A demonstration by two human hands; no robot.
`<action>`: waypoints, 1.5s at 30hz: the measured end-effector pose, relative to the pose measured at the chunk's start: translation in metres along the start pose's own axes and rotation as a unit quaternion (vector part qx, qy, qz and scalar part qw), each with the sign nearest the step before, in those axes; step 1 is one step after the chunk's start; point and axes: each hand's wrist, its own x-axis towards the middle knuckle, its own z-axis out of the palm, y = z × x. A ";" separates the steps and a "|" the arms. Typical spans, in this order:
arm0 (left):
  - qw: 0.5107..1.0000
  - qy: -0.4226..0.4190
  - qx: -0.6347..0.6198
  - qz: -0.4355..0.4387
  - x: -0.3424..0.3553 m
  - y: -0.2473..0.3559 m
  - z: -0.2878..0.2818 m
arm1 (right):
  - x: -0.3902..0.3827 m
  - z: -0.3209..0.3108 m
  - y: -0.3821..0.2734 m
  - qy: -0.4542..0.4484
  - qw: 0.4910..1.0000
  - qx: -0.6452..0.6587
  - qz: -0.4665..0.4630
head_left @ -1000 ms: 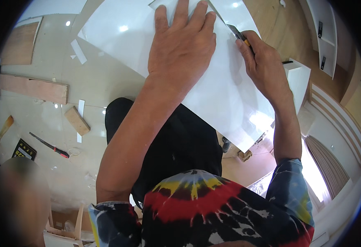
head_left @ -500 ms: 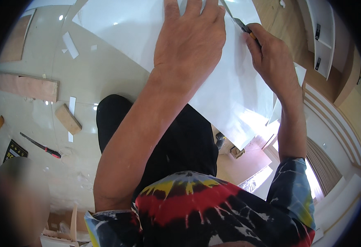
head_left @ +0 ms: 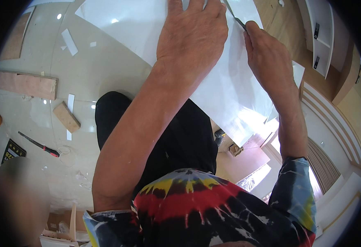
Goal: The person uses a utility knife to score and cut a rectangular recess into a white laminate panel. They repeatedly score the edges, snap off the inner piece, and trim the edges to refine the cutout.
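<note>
A large glossy white sheet (head_left: 123, 24) lies over my dark-trousered legs and beyond. My left hand (head_left: 192, 37) rests on it at the top, fingers spread, tips partly out of frame. A thin straight strip runs beside those fingers; I cannot tell if it is separate or a cut edge. Just right of it, my right hand (head_left: 266, 55) grips a utility knife (head_left: 240, 22), its blade end against the sheet along that line and much of its handle hidden in my fingers.
Wooden offcuts (head_left: 66, 116), white strips (head_left: 69, 41) and a red-handled saw (head_left: 38, 145) lie on the left floor. A blurred part of another person (head_left: 20, 201) is lower left. White-and-wood cabinetry (head_left: 320, 37) stands upper right; a power tool (head_left: 219, 136) shows below the sheet.
The scene sits higher in view. My left hand has shifted slightly right; my right hand has drawn the knife a little toward me along the line, and more of its handle is hidden.
</note>
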 end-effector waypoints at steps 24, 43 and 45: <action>0.995 0.031 -0.053 0.082 -0.012 0.007 0.010 | -0.002 0.018 0.023 0.067 0.990 0.112 -0.058; 0.994 -0.044 -0.041 0.093 -0.005 0.009 -0.009 | 0.001 0.008 0.023 0.047 0.994 0.072 -0.065; 0.994 -0.038 -0.040 0.090 -0.006 0.009 -0.008 | 0.001 0.005 0.019 0.029 0.996 0.062 -0.050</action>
